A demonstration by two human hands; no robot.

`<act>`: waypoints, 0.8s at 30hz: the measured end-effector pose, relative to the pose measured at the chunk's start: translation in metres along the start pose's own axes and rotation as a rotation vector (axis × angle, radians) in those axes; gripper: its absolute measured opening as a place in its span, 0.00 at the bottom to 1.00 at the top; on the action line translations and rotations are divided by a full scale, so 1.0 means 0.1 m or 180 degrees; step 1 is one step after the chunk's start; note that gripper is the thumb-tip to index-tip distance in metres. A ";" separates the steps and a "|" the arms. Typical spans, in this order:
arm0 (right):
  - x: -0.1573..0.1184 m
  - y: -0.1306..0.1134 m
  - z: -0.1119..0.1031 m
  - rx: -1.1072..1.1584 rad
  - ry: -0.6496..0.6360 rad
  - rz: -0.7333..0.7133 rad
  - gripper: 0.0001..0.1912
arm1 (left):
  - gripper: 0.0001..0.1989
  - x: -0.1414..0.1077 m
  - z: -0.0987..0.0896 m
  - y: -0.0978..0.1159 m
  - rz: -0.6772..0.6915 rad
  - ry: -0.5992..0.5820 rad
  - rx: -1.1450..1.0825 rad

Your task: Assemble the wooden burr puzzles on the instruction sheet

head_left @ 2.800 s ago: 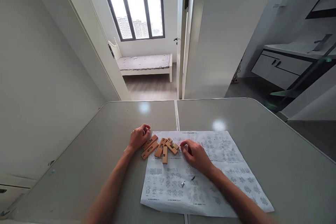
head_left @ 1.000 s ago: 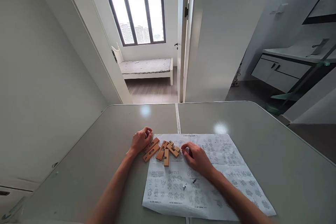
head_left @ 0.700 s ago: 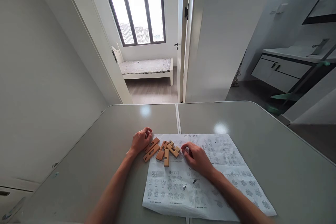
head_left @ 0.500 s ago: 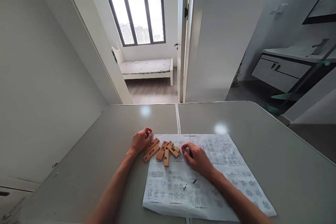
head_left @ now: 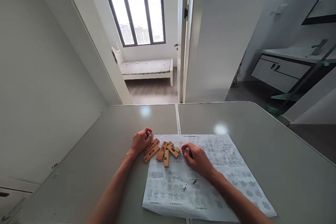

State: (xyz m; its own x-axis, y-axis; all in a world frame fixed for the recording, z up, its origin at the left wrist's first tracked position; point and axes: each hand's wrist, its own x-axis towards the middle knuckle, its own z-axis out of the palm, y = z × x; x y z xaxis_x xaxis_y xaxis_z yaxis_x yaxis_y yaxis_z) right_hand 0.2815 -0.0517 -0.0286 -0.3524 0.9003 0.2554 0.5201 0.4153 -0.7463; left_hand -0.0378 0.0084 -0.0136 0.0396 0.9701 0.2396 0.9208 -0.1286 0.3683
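Note:
Several notched wooden puzzle pieces (head_left: pixel 162 151) lie in a loose group over the upper left part of a printed paper sheet (head_left: pixel 178 196), some overlapping. Two of them, one marked 2 (head_left: pixel 151 153), reach past the sheet's left edge. My left hand (head_left: pixel 142 140) rests on the table just left of the pieces, its fingers curled in; whether it holds anything is hidden. To the right of the pieces, my right hand (head_left: pixel 196 157) rests on the sheet with fingers bent, near a small block end (head_left: pixel 177 149) but apart from it.
The grey table (head_left: pixel 86 175) has a seam down its middle. Two tiny objects, one silvery (head_left: pixel 184 188) and one dark (head_left: pixel 194 182), are on the sheet. Beyond the table are a doorway, a bed (head_left: pixel 145 66) and a window; a sink cabinet (head_left: pixel 282 70) stands at right.

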 end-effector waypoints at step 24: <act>0.00 0.00 0.00 -0.0023 -0.0012 0.0016 0.10 | 0.11 0.00 -0.02 0.02 -0.0009 -0.0004 0.0003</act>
State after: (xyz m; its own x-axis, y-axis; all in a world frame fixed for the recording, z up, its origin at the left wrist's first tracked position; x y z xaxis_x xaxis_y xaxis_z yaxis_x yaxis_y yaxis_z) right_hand 0.2818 -0.0519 -0.0286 -0.3527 0.9019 0.2495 0.5276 0.4118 -0.7430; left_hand -0.0367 0.0075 -0.0116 0.0375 0.9706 0.2376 0.9213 -0.1257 0.3680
